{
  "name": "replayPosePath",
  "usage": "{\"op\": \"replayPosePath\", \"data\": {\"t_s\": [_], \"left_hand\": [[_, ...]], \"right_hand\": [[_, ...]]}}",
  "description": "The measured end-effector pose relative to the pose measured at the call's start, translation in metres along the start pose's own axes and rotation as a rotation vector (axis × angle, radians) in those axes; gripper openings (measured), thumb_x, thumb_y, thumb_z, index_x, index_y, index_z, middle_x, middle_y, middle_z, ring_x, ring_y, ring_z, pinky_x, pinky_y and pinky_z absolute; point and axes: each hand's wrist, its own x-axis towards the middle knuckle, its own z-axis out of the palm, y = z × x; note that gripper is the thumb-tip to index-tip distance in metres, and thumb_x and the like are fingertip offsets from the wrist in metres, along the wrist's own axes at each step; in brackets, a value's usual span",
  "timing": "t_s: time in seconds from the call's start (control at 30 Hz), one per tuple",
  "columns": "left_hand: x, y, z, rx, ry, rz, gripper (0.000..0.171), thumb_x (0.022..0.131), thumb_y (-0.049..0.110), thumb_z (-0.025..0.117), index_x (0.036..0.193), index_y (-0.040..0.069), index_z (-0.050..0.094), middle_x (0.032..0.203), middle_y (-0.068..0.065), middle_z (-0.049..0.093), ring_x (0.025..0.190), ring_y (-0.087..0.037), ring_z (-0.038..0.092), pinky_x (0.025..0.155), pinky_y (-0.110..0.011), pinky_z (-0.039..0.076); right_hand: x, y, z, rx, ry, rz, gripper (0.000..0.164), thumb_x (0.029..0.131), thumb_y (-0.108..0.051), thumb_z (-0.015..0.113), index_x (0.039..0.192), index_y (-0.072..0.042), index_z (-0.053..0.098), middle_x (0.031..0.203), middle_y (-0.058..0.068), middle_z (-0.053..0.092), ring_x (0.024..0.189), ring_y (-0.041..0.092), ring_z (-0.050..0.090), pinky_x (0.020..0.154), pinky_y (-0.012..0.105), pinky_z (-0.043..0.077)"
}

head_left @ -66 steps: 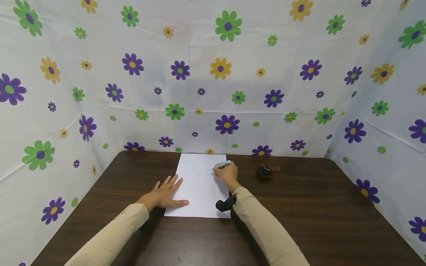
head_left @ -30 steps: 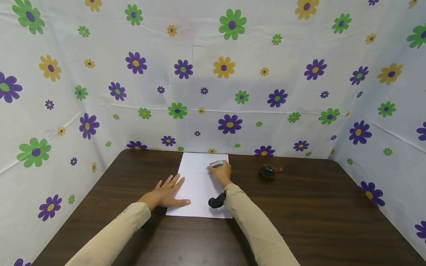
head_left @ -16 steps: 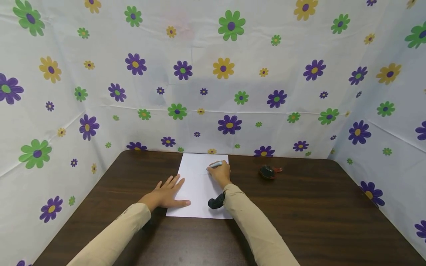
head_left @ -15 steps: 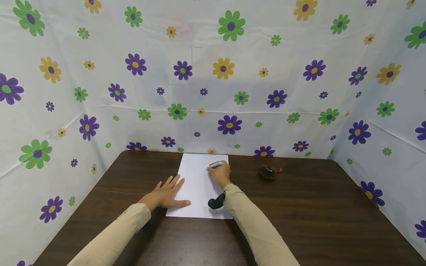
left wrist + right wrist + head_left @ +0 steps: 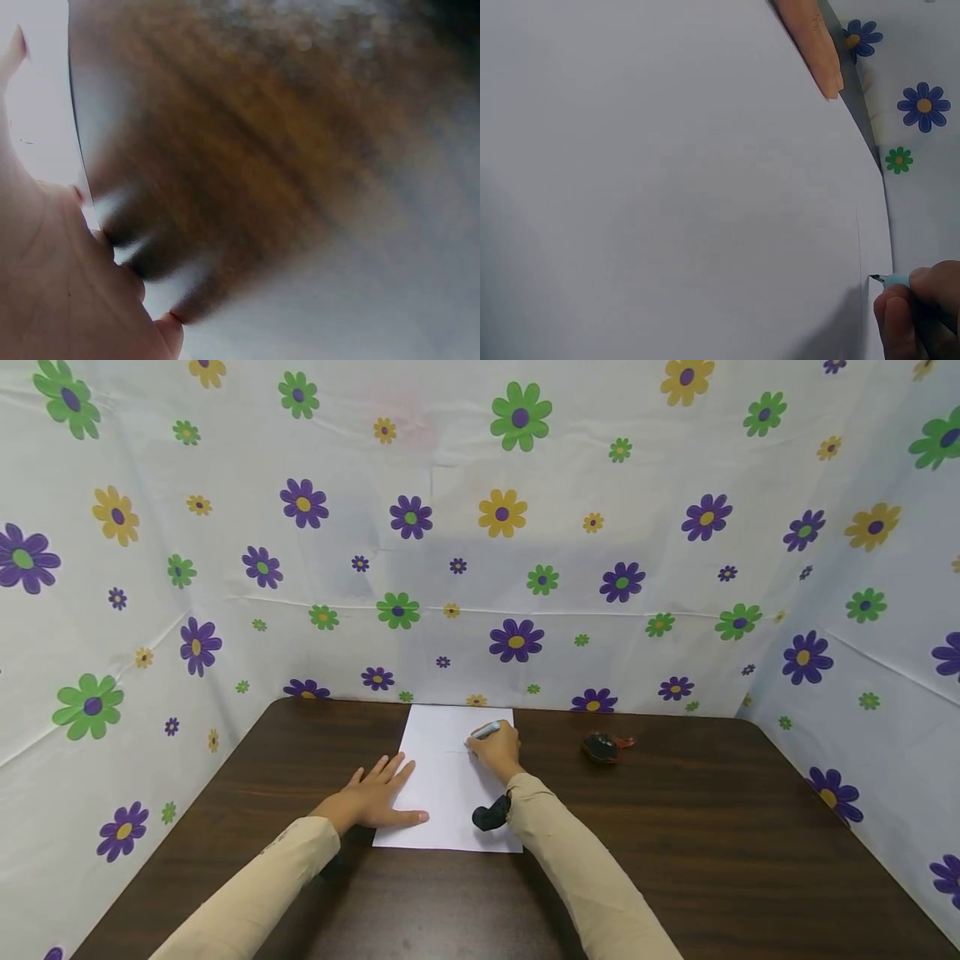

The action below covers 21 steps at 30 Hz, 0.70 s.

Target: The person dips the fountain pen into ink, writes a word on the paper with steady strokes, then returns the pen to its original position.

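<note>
A white sheet of paper (image 5: 450, 814) lies on the dark wooden table, its far edge close to the cloth wall. My left hand (image 5: 371, 800) rests palm down across its left edge, fingers spread and thumb on the sheet. Toward the far right part of the paper, my right hand (image 5: 501, 752) pinches a light blue marker (image 5: 487, 729). In the right wrist view the marker's dark tip (image 5: 876, 278) is at the paper beside a thin drawn line (image 5: 858, 240). Whether the tip touches the sheet I cannot tell.
A small dark object with reddish parts (image 5: 602, 747) sits on the table (image 5: 675, 827) right of the paper. White flowered cloth (image 5: 442, 552) walls in the table at the back and sides. A black device (image 5: 491, 814) is strapped at the right wrist.
Since about two seconds ago my right hand has shifted slightly left along the drawn line with the marker. Over the last second it barely moves. My left hand stays in place.
</note>
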Motion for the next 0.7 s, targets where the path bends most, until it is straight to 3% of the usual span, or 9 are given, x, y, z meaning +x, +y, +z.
{"op": "replayPosePath", "data": {"t_s": [0.4, 0.7], "left_hand": [[-0.002, -0.001, -0.001, -0.013, -0.012, 0.001, 0.105, 0.08, 0.075, 0.052, 0.155, 0.011, 0.015, 0.16, -0.017, 0.005, 0.145, -0.042, 0.006, 0.11, -0.067, 0.005], [0.001, -0.002, 0.0, -0.005, -0.012, -0.004, 0.105, 0.079, 0.077, 0.05, 0.155, 0.013, 0.014, 0.161, -0.016, 0.004, 0.146, -0.041, 0.005, 0.11, -0.066, 0.004]], "right_hand": [[-0.007, -0.001, -0.004, -0.03, -0.013, -0.033, 0.004, 0.074, -0.011, 0.079, 0.074, -0.01, 0.075, 0.058, 0.0, 0.067, 0.055, 0.012, 0.059, 0.062, 0.028, 0.047], [-0.012, 0.0, -0.005, -0.015, -0.035, -0.091, 0.004, 0.076, -0.009, 0.077, 0.075, -0.007, 0.074, 0.058, 0.001, 0.067, 0.052, 0.008, 0.057, 0.055, 0.024, 0.046]]}}
